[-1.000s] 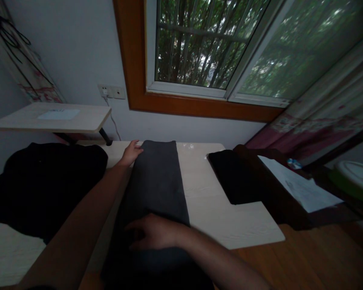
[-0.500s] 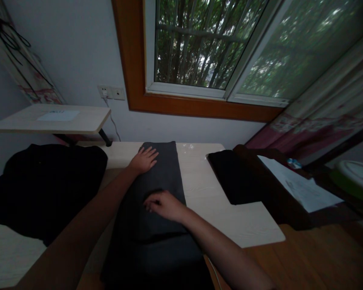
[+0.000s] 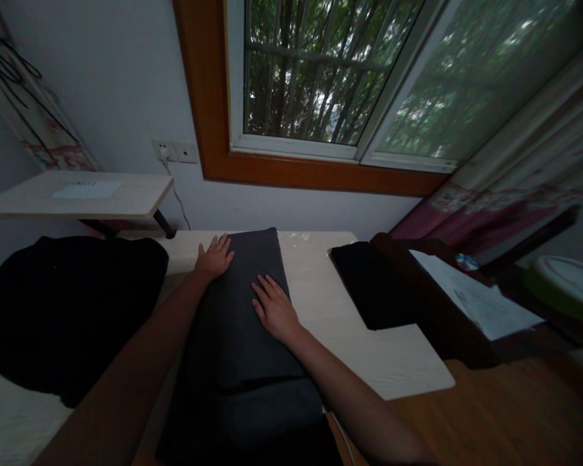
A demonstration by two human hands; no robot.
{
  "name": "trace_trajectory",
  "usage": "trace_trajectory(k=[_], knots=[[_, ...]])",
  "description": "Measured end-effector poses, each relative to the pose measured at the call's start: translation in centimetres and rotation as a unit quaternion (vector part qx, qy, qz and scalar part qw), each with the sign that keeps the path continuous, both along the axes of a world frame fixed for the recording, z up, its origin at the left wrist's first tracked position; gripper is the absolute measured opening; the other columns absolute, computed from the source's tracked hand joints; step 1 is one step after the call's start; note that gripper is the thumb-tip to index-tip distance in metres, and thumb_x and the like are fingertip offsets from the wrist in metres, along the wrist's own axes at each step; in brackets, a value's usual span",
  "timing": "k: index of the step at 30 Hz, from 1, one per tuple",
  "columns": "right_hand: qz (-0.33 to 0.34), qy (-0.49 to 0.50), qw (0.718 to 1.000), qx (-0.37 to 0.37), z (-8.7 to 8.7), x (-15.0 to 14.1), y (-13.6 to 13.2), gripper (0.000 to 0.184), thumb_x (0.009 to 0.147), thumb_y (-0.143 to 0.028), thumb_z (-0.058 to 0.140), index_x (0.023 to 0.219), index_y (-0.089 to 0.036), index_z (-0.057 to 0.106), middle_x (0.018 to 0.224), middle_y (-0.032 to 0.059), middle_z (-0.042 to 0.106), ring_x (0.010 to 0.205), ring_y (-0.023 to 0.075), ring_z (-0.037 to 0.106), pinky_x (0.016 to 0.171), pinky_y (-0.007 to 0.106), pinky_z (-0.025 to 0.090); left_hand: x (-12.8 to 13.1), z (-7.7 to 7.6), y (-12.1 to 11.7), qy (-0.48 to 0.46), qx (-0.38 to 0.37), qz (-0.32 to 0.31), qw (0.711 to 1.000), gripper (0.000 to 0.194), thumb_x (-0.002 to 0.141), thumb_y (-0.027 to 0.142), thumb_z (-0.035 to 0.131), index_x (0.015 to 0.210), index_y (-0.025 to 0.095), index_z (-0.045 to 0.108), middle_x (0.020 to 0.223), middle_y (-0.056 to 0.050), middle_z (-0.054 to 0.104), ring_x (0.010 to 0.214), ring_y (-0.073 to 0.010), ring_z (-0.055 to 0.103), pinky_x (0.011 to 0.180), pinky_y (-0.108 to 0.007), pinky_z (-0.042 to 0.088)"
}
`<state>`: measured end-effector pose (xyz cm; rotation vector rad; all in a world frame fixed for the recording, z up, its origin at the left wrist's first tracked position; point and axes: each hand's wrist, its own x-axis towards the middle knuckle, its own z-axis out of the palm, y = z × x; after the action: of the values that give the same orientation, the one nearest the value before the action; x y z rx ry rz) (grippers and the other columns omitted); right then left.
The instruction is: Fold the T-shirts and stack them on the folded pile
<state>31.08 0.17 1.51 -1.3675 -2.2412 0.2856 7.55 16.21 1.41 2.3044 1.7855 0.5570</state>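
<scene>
"How are your hands?"

"I have two here, both unclenched. My left hand point(image 3: 214, 259) rests with its fingers apart at the left edge of the grey cloth point(image 3: 238, 317), near its far end. My right hand point(image 3: 276, 312) lies flat by the right edge, fingers a little spread."

"And the cloth?"

"Just one, stretched lengthwise over the pale table point(image 3: 330, 291) between my arms, with one crease across it nearer me."

"What's around it?"

"One black bundle point(image 3: 72, 304) to my left, one flat black item point(image 3: 369, 285) to my right, and two papers: a small sheet point(image 3: 87, 189) on the raised shelf point(image 3: 140, 194), a larger sheet point(image 3: 471, 298) beyond the black item."

"Anything different from half a second ago?"

"My left hand has shifted left, to the edge. My right, curled then, has opened out and moved farther up."
</scene>
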Motion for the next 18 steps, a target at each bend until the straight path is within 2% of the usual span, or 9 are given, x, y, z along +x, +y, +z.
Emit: trace_trajectory(k=[2, 5, 8, 13, 18], knots=[[0.004, -0.002, 1.000, -0.006, 0.3, 0.0, 0.0, 0.048, 0.102, -0.033, 0.052, 0.148, -0.017, 0.055, 0.160, 0.0125, 0.044, 0.153, 0.0299, 0.031, 0.125, 0.052, 0.032, 0.5, 0.5, -0.7, 0.004, 0.027, -0.006, 1.000, 0.055, 0.098, 0.040, 0.043, 0.151, 0.026, 0.049, 0.167, -0.012, 0.032, 0.156, -0.0356, 0.022, 0.121, -0.070, 0.003], [0.007, 0.013, 1.000, -0.007, 0.9, 0.1, 0.6, 0.047, 0.103, -0.032, 0.050, 0.147, -0.016, 0.056, 0.158, 0.0129, 0.046, 0.150, 0.0288, 0.036, 0.124, 0.050, 0.034, 1.3, 1.0, -2.3, 0.012, 0.072, -0.076, 0.994, 0.053, 0.098, 0.035, 0.043, 0.149, 0.025, 0.052, 0.165, -0.011, 0.037, 0.157, -0.0314, 0.020, 0.124, -0.064, -0.003], [0.006, 0.033, 0.999, 0.007, 1.3, 0.2, 2.2, 0.045, 0.104, -0.028, 0.044, 0.147, -0.019, 0.056, 0.157, 0.0120, 0.049, 0.148, 0.0260, 0.040, 0.125, 0.050, 0.034, 1.8, 0.8, -4.0, 0.005, 0.062, -0.129, 0.990, 0.052, 0.099, 0.036, 0.042, 0.149, 0.026, 0.053, 0.160, -0.010, 0.045, 0.155, -0.0299, 0.028, 0.126, -0.059, 0.000], [0.040, -0.017, 0.999, -0.001, 0.7, 0.2, 7.7, 0.046, 0.105, -0.032, 0.045, 0.148, -0.018, 0.054, 0.161, 0.0129, 0.043, 0.152, 0.0278, 0.034, 0.125, 0.052, 0.029, 1.7, -0.3, -5.1, -0.001, 0.042, -0.129, 0.991, 0.053, 0.100, 0.038, 0.041, 0.151, 0.026, 0.050, 0.162, -0.009, 0.041, 0.153, -0.0295, 0.032, 0.127, -0.056, 0.004], [0.066, -0.124, 0.989, -0.055, 0.3, 0.5, 13.2, 0.052, 0.107, -0.045, 0.041, 0.156, -0.028, 0.043, 0.169, 0.0083, 0.028, 0.157, 0.0287, 0.022, 0.125, 0.054, 0.022, 1.1, -0.4, -4.5, 0.055, 0.036, -0.120, 0.991, 0.054, 0.101, 0.039, 0.039, 0.154, 0.028, 0.045, 0.166, -0.008, 0.035, 0.155, -0.0272, 0.028, 0.126, -0.056, 0.012]])
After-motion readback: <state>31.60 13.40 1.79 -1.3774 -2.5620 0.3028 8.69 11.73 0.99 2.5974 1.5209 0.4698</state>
